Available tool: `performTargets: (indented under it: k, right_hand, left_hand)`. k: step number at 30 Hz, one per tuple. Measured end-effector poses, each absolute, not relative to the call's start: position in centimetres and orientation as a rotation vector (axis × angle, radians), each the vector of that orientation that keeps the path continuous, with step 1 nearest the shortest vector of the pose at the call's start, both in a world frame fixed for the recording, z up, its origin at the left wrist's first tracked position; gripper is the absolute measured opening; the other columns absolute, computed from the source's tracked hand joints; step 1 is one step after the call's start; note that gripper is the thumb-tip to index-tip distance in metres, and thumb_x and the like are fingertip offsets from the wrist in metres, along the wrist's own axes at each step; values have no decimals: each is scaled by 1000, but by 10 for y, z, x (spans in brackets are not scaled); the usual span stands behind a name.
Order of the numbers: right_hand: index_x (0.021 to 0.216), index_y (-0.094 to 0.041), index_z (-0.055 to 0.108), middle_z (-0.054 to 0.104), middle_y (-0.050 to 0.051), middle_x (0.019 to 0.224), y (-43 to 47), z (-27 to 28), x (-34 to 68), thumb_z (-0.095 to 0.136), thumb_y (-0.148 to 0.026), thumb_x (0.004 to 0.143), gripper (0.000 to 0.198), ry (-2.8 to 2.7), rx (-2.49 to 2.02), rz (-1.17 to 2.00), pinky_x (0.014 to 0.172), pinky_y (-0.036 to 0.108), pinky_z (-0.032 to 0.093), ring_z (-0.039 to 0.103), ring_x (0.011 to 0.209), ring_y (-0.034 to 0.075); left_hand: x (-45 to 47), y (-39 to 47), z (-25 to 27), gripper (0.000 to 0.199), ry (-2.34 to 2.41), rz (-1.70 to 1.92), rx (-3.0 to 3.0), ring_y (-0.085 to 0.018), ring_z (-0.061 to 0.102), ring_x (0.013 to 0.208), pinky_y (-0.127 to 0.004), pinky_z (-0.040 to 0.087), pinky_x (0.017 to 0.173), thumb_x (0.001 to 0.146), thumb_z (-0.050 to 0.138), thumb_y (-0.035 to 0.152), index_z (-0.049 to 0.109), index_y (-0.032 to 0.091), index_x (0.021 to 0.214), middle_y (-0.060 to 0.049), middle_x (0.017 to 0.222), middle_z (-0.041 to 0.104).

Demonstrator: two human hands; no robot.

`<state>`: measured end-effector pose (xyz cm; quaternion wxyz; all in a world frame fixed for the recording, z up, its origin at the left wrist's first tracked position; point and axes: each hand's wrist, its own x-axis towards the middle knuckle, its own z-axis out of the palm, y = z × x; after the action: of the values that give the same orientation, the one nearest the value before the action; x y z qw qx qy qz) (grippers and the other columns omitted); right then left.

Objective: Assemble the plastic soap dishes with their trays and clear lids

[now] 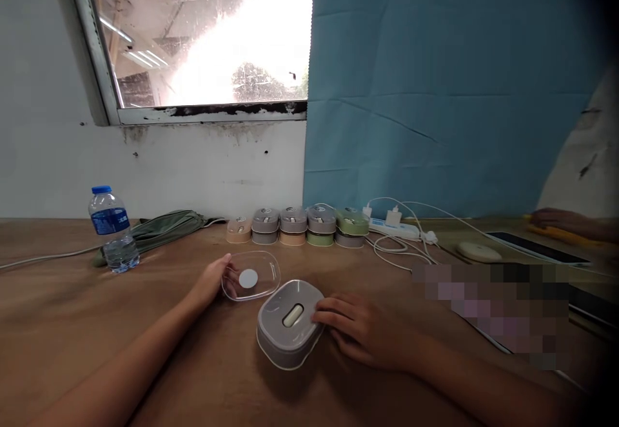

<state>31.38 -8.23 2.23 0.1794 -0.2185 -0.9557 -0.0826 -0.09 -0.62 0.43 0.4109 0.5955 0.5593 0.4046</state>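
A clear plastic lid (265, 280) with a round white sticker is in my left hand (211, 283), whose fingers grip its left edge and show through it. In front of me a grey oval-cornered plastic box (280, 324) sits at a tilt, with a pale oblong piece set in a slot on its top. My right hand (362, 330) holds the box by its right side, fingertips on the upper rim; the thumb is hidden. The lid is just behind and left of the box, very close to it.
Several stacked grey, orange and green boxes (293, 222) line the wall. A water bottle (112, 237) and green bag (169, 224) are at left. At right lie a power strip (394, 228) with white cables, phones (536, 249), and another person's hand (565, 222).
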Motion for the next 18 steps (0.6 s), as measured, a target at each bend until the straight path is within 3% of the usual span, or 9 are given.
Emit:
performTargets:
  k: [4,8,11,14,18]
  right_hand:
    - [117,-18,51,57,8,112,-83,22,315,42,-12,83,35,-2696,-619,-211,86,33,43,53,97,19]
    - [114,-18,52,57,8,110,-84,23,315,44,-11,81,34,-2678,-634,-188,86,33,43,53,96,19]
    - [109,-18,54,58,9,106,-84,26,315,46,-12,79,31,-2663,-655,-156,84,34,44,54,93,19]
    - [107,-19,54,57,8,104,-83,26,315,48,-15,81,28,-2644,-682,-99,82,33,45,55,92,18]
    - [111,-18,49,53,10,107,-82,22,318,51,-18,81,30,-2551,-708,-69,83,31,46,53,96,18]
  left_hand:
    - [-29,-1,14,19,1677,969,1622,-14,51,35,-24,34,37,75,41,37,45,18,79,0,59,61]
    - [-43,-10,34,4,1857,957,1764,-18,57,55,-28,42,54,63,54,20,51,18,61,-2,60,58]
    - [-27,-29,52,8,1817,1021,2007,-23,57,82,-32,43,74,67,57,25,57,18,69,-6,80,61]
    - [12,-61,60,23,1322,921,2462,-22,54,96,-33,41,86,78,53,36,63,19,90,-8,101,60]
    - [60,-95,44,46,720,583,2671,-23,53,104,-32,39,93,67,68,39,61,25,110,-6,111,61]
